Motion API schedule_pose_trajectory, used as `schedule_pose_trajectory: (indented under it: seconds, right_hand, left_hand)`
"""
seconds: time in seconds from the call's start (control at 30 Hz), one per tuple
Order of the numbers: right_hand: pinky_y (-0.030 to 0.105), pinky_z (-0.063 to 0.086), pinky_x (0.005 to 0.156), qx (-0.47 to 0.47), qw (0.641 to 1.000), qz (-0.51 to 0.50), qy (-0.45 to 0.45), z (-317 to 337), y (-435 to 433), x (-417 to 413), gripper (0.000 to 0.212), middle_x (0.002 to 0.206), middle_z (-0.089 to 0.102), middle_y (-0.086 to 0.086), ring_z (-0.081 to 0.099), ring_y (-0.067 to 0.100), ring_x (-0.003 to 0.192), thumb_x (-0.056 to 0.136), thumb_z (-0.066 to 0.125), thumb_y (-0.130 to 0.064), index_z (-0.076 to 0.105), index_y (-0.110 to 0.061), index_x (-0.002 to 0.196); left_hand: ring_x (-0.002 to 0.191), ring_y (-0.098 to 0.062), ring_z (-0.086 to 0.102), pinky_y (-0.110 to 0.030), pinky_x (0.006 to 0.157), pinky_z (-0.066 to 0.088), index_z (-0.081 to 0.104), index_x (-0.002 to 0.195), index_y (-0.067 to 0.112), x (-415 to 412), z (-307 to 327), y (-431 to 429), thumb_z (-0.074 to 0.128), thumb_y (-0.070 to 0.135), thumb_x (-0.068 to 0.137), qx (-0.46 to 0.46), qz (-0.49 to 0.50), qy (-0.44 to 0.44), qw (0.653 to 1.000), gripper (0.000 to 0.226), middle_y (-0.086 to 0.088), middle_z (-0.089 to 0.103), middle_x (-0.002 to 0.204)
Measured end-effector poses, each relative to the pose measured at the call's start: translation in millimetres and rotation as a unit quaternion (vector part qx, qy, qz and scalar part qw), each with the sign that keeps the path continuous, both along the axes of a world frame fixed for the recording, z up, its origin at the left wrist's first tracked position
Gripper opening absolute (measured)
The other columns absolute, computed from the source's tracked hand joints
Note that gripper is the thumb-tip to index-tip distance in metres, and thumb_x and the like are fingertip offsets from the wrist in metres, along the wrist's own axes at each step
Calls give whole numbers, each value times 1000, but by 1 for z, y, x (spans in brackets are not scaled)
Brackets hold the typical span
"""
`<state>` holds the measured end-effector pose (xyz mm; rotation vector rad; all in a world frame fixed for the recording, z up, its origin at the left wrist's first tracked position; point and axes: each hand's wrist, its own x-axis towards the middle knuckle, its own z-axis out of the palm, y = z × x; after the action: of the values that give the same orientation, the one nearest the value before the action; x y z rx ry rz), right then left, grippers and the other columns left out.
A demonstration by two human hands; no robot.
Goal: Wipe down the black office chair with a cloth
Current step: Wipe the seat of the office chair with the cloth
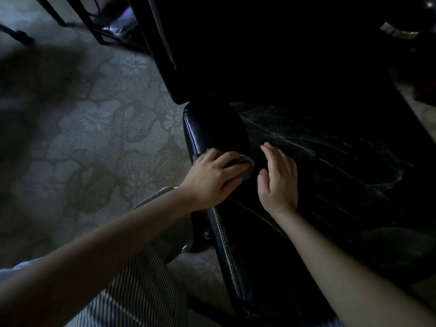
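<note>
The black office chair (330,161) fills the right of the view, its glossy leather seat creased and streaked. A padded armrest (212,128) runs along the seat's left side. My left hand (212,178) lies on the near end of that armrest and presses a small grey cloth (81,165) against the leather; only the cloth's edge shows past my fingers. My right hand (278,180) rests flat on the seat just right of the armrest, fingers straight, holding nothing.
A pale carpet with a floral pattern (106,138) covers the floor on the left. Dark furniture legs (77,17) stand at the top left. My striped trouser leg (146,267) is at the bottom. The chair back (259,43) is very dark.
</note>
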<state>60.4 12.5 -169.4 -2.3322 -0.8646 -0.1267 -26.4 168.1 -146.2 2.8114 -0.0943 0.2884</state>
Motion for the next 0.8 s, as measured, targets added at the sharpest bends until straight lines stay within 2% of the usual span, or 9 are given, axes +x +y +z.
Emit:
schedule_pose_trajectory:
  seconds: [0.07, 0.17, 0.27, 0.33, 0.43, 0.57, 0.63, 0.7, 0.8]
  right_hand:
    - [36, 30, 100, 3, 1000, 2, 1, -2, 1, 1, 49, 129, 57, 13, 43, 20, 120, 80, 40, -18, 54, 0, 124]
    - [36, 29, 100, -4, 1000, 0, -6, -4, 1, 1, 47, 126, 59, 14, 43, 21, 119, 82, 40, -19, 56, 0, 122]
    - [34, 27, 102, -1, 1000, 0, 3, -3, 0, 1, 46, 128, 58, 12, 42, 19, 121, 84, 39, -20, 55, -2, 123]
    - [34, 26, 103, 1, 1000, -1, 14, -1, -1, 0, 47, 130, 56, 12, 41, 18, 122, 85, 38, -20, 53, -2, 126]
    - [34, 26, 103, 11, 1000, -9, 25, 2, -1, -1, 50, 128, 57, 15, 40, 19, 120, 85, 39, -20, 50, 0, 128]
    - [34, 26, 103, 7, 1000, -8, 23, 1, 0, -1, 51, 128, 57, 14, 41, 19, 120, 84, 40, -21, 49, 0, 129]
    - [34, 26, 103, 7, 1000, -8, 23, 0, 0, -1, 51, 127, 57, 16, 41, 21, 119, 84, 40, -21, 49, 1, 129]
    - [35, 27, 102, 11, 1000, -11, 21, -1, 0, -1, 52, 127, 57, 18, 43, 23, 117, 84, 40, -21, 47, 3, 129]
    - [35, 30, 99, 36, 999, -15, 19, 0, 0, -2, 52, 124, 57, 22, 44, 24, 113, 83, 41, -19, 47, 7, 128]
  left_hand:
    - [88, -30, 57, -37, 80, 47, 64, 116, 18, 10, 4, 11, 44, 36, 91, -50, 26, -13, 998, 37, -9, 61, 112]
    - [96, -37, 53, -39, 86, 44, 61, 122, 19, 46, 16, 38, 40, 41, 91, -107, 207, -35, 972, 44, -15, 58, 111]
    - [106, -38, 47, -37, 91, 36, 55, 128, 25, 86, 15, 64, 34, 49, 92, -63, 297, 22, 952, 48, -12, 54, 123]
    - [109, -39, 43, -40, 90, 37, 51, 131, 26, 105, 9, 67, 37, 45, 96, -27, 318, 70, 945, 42, -13, 50, 127]
    - [108, -39, 43, -40, 86, 37, 48, 132, 26, 115, 6, 57, 37, 41, 97, 25, 345, 89, 934, 40, -14, 49, 128]
    - [105, -39, 46, -41, 86, 39, 49, 132, 28, 116, 2, 53, 34, 38, 94, 39, 284, 94, 953, 42, -10, 50, 129]
    - [95, -40, 52, -42, 83, 46, 57, 124, 28, 110, 0, 44, 31, 40, 88, 23, 220, 78, 972, 46, -8, 57, 122]
    - [80, -39, 56, -44, 73, 50, 63, 115, 26, 100, -4, 31, 35, 37, 85, 12, 160, 41, 986, 43, -7, 63, 111]
    - [74, -35, 57, -41, 70, 51, 66, 112, 24, 82, -7, 16, 43, 31, 87, -5, 92, 17, 996, 35, -4, 65, 107]
